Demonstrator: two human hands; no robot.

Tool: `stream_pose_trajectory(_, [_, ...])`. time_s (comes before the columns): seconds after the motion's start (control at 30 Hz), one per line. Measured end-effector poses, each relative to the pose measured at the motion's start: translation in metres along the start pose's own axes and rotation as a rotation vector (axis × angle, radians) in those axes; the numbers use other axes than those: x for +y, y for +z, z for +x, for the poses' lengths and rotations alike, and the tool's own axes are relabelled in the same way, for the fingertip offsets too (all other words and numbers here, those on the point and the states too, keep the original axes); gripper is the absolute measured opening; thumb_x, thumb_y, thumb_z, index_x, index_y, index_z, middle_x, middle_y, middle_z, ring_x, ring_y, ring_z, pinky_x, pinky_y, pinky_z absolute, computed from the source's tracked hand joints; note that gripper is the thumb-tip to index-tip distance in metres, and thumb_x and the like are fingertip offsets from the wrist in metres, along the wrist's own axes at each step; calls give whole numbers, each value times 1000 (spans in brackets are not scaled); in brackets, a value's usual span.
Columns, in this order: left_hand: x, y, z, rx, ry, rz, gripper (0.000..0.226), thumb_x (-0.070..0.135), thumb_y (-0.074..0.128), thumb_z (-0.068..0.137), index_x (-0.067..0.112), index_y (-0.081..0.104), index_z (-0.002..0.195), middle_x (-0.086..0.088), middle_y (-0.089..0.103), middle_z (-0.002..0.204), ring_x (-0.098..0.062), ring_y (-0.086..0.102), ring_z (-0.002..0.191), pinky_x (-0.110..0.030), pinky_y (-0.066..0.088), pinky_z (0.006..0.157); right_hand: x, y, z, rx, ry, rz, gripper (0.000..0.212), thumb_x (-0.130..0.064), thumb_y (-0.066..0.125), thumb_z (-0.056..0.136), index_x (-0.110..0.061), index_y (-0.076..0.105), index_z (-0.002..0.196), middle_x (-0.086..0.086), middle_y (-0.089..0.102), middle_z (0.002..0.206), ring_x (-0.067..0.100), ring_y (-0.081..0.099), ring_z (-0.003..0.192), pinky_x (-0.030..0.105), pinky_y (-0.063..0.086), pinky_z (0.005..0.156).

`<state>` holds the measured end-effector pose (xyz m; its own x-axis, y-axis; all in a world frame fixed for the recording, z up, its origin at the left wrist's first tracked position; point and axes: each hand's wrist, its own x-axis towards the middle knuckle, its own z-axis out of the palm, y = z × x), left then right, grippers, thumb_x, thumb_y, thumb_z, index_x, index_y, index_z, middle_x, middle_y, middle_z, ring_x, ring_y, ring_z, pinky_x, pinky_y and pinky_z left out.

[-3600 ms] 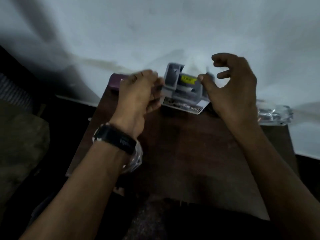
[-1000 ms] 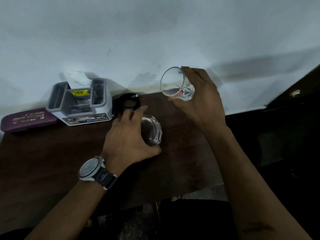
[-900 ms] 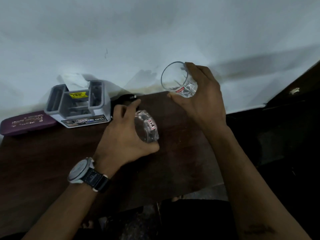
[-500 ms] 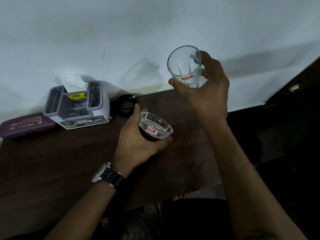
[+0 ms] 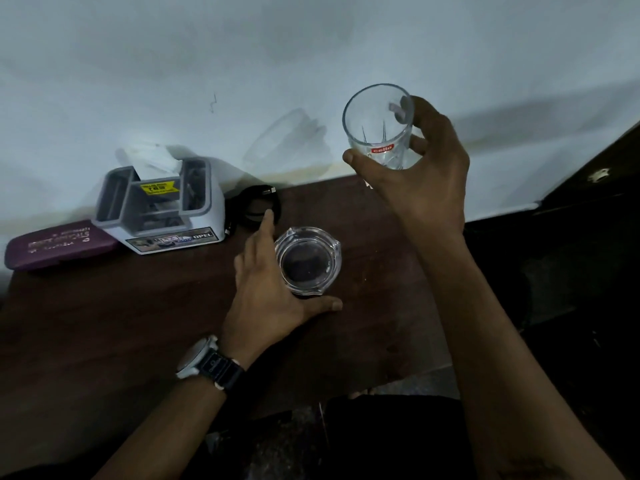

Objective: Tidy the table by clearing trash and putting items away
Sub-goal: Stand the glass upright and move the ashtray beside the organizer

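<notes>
Two glass items occupy both hands: right hand [image 5: 420, 174] holds a tumbler [image 5: 379, 128] aloft, tilted, while left hand [image 5: 277, 289] cups an ashtray [image 5: 308, 259] over the table [image 5: 121, 323], directly below-left

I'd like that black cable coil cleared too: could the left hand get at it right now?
Probably not yet. The left hand is wrapped around the glass ashtray, so it is occupied, though its index finger already reaches the black cable coil and nothing stands between them. Setting the ashtray down would free it.
</notes>
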<state>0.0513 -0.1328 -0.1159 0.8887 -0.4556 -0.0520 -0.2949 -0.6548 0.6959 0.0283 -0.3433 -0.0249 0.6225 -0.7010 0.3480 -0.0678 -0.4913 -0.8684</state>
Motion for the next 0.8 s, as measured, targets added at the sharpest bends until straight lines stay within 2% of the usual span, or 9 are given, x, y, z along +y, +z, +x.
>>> stream_pose_trajectory(0.13, [1, -4, -5, 63, -2, -64, 147, 64, 93, 45, 36, 7, 161, 9, 49, 146, -17, 47, 136, -43, 44, 113, -1, 0, 2, -1, -2, -11, 81, -43, 93, 66, -19, 61, 136, -4, 65, 131, 12, 65, 116, 24, 56, 94])
stream_pose_trajectory(0.23, [8, -4, 8, 84, 12, -70, 145, 53, 97, 47, 31, 9, 161, 12, 58, 136, -14, 55, 130, -43, 48, 110, -1, 0, 3, 13, -4, -8, 81, -43, 93, 65, -19, 62, 135, -4, 65, 130, 11, 64, 116, 22, 55, 93])
stream_pose_trajectory(0.33, [20, -1, 29, 176, 27, 7, 145, 61, 94, 45, 21, 15, 160, 11, 65, 133, -7, 45, 119, -44, 42, 108, 0, 1, 3, 13, -1, -11, 81, -46, 92, 64, -22, 61, 136, -7, 65, 130, 9, 64, 115, 26, 56, 93])
stream_pose_trajectory(0.43, [33, 5, 51, 206, -5, 128, 146, 74, 87, 43, 25, 14, 160, 7, 67, 131, -28, 45, 120, -44, 34, 99, 1, 4, 3, 12, 1, -3, 81, -48, 91, 64, -24, 61, 136, -8, 65, 131, 7, 64, 116, 27, 57, 94])
stream_pose_trajectory(0.6, [46, 15, 79, 234, -58, 171, 143, 77, 82, 43, 25, 15, 159, 2, 71, 120, -34, 45, 120, -46, 30, 93, 2, 9, 5, 10, 5, 11, 79, -45, 91, 65, -23, 62, 135, -8, 66, 129, 7, 65, 116, 28, 57, 94])
stream_pose_trajectory(0.73, [47, 22, 87, 302, -72, 176, 140, 78, 80, 42, 23, 21, 157, 1, 74, 110, -35, 47, 118, -43, 27, 87, 2, 14, 6, -5, 20, 25, 82, -44, 93, 66, -21, 61, 137, -9, 66, 130, 4, 64, 117, 19, 55, 95])
stream_pose_trajectory(0.8, [48, 25, 88, 314, -76, 192, 138, 78, 78, 44, 22, 21, 157, 3, 75, 112, -34, 48, 120, -44, 28, 89, 1, 16, 6, -24, 23, 24, 81, -43, 93, 67, -20, 60, 137, -9, 66, 131, 3, 63, 118, 16, 54, 95])
